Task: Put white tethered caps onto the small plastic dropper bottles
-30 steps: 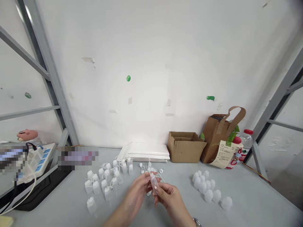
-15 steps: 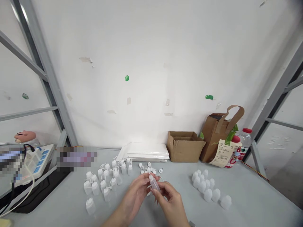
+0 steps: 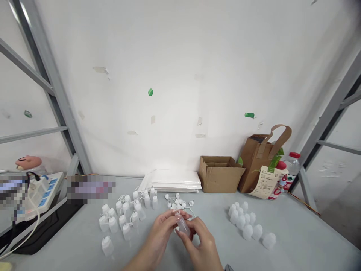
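Note:
A small translucent squeeze bottle (image 3: 183, 226) is held tilted between both hands above the grey table. My left hand (image 3: 166, 227) closes its fingers round the bottle's neck end, which they partly hide. My right hand (image 3: 201, 237) grips the lower body with thumb and fingers. Just beyond the hands lies a pile of white caps with thin straps (image 3: 178, 202). To the left stand several similar bottles (image 3: 126, 209) fitted with white tops, and one capped bottle (image 3: 107, 246) is set apart nearer me. On the right are several translucent, dome-shaped pieces (image 3: 247, 232).
White padded envelopes (image 3: 175, 180) are stacked against the wall beside an open cardboard box (image 3: 222, 178). A brown paper bag (image 3: 252, 162) and red-capped bottles (image 3: 293, 165) stand at the right back. At the left lie a power strip (image 3: 46, 197) and cables.
The bottle has shifted slightly down and left-hand fingers now cover its nozzle end. My right hand has moved a little lower with it.

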`<action>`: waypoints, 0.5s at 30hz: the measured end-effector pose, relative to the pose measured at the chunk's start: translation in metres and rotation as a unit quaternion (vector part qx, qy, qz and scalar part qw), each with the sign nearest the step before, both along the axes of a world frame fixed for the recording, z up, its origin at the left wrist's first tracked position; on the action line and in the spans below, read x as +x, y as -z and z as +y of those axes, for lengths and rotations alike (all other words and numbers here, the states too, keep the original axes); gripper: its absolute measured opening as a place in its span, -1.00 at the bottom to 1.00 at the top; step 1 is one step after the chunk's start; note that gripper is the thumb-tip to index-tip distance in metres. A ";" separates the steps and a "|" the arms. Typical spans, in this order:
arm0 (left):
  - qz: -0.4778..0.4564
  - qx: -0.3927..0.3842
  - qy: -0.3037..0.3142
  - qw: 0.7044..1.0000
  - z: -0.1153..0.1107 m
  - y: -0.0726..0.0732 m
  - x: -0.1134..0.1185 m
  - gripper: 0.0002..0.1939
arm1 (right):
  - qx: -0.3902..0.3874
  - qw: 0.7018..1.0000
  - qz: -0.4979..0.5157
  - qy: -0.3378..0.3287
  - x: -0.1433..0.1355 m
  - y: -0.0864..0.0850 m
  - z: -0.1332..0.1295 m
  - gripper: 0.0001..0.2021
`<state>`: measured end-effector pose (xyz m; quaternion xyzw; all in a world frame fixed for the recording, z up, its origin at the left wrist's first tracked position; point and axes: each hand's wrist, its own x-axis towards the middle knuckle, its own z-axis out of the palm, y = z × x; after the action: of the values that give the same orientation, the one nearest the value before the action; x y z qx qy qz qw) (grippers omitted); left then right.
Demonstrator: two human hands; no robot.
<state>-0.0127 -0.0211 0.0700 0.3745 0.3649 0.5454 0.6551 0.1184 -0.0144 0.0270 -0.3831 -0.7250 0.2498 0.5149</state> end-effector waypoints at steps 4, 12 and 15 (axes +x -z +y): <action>-0.026 -0.002 0.010 1.000 0.000 0.001 0.000 -0.82 | -0.082 0.995 0.049 -0.010 -0.002 -0.001 0.001 -0.82; -0.139 -0.043 0.056 0.988 0.008 0.016 -0.005 -0.74 | -0.350 0.879 0.277 -0.169 -0.004 -0.016 0.009 -0.66; -0.150 -0.056 0.067 0.985 0.008 0.018 -0.005 -0.73 | -0.382 0.844 0.319 -0.200 -0.004 -0.017 0.008 -0.68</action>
<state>-0.0174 -0.0128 0.0516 0.2747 0.2666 0.5290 0.7573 0.1143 -0.0063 0.0443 -0.2951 -0.4292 0.7130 0.4695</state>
